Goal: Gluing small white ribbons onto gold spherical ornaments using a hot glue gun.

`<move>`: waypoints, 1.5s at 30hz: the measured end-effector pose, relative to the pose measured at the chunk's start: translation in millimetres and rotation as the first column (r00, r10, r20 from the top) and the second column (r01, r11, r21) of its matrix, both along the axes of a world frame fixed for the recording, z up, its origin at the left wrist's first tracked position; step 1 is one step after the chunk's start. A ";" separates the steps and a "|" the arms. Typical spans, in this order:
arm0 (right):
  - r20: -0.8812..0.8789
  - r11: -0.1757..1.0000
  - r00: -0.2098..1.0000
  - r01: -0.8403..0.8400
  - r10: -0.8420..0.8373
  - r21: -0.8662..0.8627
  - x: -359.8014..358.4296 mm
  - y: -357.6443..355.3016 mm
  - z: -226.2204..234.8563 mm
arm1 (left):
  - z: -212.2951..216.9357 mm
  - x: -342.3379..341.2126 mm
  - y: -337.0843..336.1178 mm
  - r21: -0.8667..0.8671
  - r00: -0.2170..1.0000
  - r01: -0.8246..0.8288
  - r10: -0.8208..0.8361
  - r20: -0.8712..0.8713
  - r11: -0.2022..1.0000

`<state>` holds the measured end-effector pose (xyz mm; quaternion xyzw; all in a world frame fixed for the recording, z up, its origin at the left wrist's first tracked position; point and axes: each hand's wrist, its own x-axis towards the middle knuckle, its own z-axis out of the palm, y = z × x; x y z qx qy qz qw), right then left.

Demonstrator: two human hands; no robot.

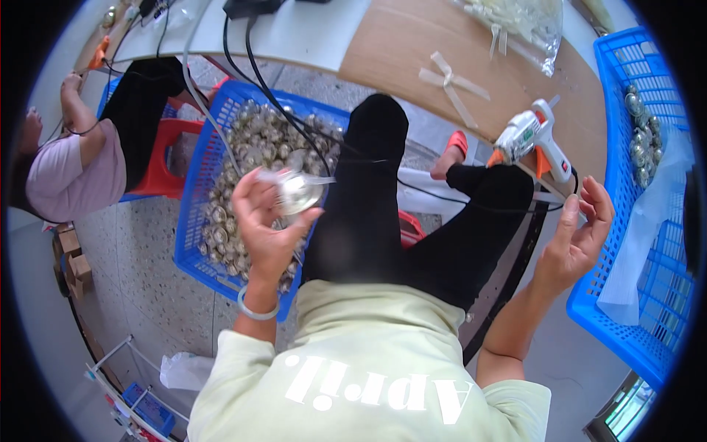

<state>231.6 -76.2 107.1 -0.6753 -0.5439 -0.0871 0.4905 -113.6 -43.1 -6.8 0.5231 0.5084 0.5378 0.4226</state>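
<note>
My left hand (264, 225) is closed around a shiny silver-gold bauble (300, 194), above a blue basket heaped with similar baubles (250, 140). Pale, sheer ribbon ends stick out from the bauble's top; the bauble is slightly blurred. My right hand (578, 239) is raised beside the table edge, its fingers loosely bent and apart, with nothing visible in it. Nearest to it is a white glue gun (534, 140) with orange parts, lying at the table's edge. A sheer ribbon bow (448, 76) rests on the brown tabletop (398, 44).
A clear bag of ribbon bows (519, 26) lies at the table's back. At the right stands a blue basket (589, 295) holding several baubles (641, 140) and white sheeting (626, 272). Black cables (283, 110) hang across the left basket. Another person (81, 169) sits at the far left.
</note>
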 end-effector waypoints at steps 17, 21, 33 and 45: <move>0.451 0.903 0.798 0.426 -0.401 0.049 376.5 149.4 78.8 | -89.9 -63.8 9.6 -0.132 0.652 -0.581 0.363 -0.666 0.803; 0.433 0.661 0.660 0.730 -0.614 -0.174 491.8 164.8 60.2 | -2.1 -32.7 19.3 -0.116 0.779 -0.530 0.429 -0.457 0.840; -0.367 0.942 0.871 0.334 -0.326 -0.045 449.5 105.6 117.8 | 157.0 -19.7 -2.0 0.164 0.944 -0.328 0.328 0.030 0.930; -0.015 0.705 0.705 -0.709 0.709 -0.012 -83.8 5.8 182.0 | 228.5 80.4 -57.2 0.192 0.522 0.590 -0.552 0.650 0.785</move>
